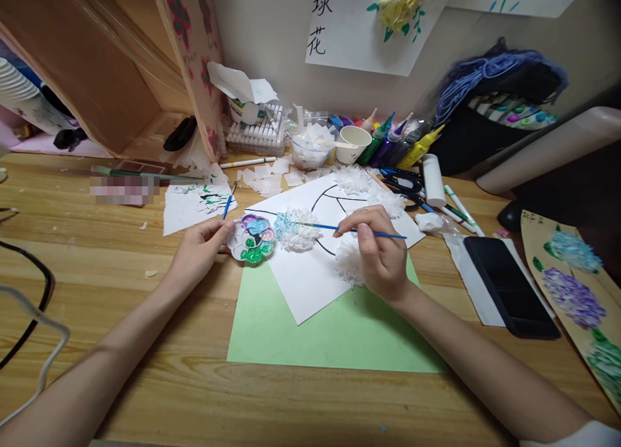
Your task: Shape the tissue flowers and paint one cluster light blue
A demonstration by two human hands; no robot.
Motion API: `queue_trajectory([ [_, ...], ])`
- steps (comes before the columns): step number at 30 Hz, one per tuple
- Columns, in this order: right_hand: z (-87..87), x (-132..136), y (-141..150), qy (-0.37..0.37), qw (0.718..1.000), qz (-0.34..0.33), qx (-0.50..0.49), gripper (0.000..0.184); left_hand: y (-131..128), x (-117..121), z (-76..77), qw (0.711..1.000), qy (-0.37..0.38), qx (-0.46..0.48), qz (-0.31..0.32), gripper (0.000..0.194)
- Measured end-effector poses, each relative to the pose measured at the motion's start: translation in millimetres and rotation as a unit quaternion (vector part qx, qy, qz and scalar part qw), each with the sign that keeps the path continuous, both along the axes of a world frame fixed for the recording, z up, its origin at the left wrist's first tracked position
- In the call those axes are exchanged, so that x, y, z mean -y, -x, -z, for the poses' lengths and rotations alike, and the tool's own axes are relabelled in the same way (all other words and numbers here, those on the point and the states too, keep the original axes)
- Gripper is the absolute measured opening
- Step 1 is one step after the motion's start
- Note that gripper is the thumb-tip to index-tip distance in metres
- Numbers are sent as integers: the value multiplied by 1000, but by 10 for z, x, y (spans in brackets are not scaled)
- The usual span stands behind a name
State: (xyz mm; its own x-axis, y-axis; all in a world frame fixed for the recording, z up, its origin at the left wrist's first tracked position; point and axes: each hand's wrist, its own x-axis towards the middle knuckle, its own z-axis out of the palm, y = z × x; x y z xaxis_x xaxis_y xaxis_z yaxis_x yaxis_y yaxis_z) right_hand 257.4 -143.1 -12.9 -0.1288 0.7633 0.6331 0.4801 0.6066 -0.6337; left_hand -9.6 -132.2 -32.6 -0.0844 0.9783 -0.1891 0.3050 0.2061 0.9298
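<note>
My left hand (pixel 206 245) grips a flower-shaped paint palette (pixel 236 245) by its left edge; green, blue, purple and dark paint fill its wells. In my right hand (pixel 378 250) is a thin blue paintbrush (pixel 334 228), its tip against a white paper-petal flower (pixel 303 233). The left side of that flower is coloured light blue. More white petal flowers (pixel 352 180) sit on the white sheet (pixel 301 292), which has black stem lines. Beneath it lies a green sheet (pixel 291 343). One flower (pixel 349 262) is partly hidden by my right hand.
Behind the sheet are paper scraps (pixel 264 180), a bowl of scraps (pixel 313 146), a paper cup (pixel 353 143) and paint bottles (pixel 383 136). A black phone (pixel 509 285) lies at the right. Left are a paint-stained paper (pixel 187 207), another brush (pixel 229 204) and cables (pixel 51 317).
</note>
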Motion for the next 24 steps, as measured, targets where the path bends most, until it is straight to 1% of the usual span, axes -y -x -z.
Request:
queue_trajectory([
  [3,-16,19,-4,-22,999,5,-40,25,-7,-3,-7,1000,7,0,0,34],
  [5,-27,39,-4,-24,999,-20,-39,23,-13,-2,-8,1000,11,2,-4,33],
  [9,-13,72,21,11,993,-106,44,21,-20,7,-7,1000,6,7,-2,30],
  [11,15,79,41,25,988,-129,78,22,-20,13,-7,1000,3,6,4,30],
  [14,59,88,63,42,984,-141,101,23,-18,20,-5,1000,3,8,11,31],
  [17,78,97,67,35,983,-149,105,23,-19,20,-5,1000,5,11,13,33],
  [19,75,100,67,23,983,-146,106,24,-22,18,-8,1000,7,13,11,32],
  [24,47,106,77,23,982,-151,111,25,-31,18,-15,1000,8,17,9,31],
])
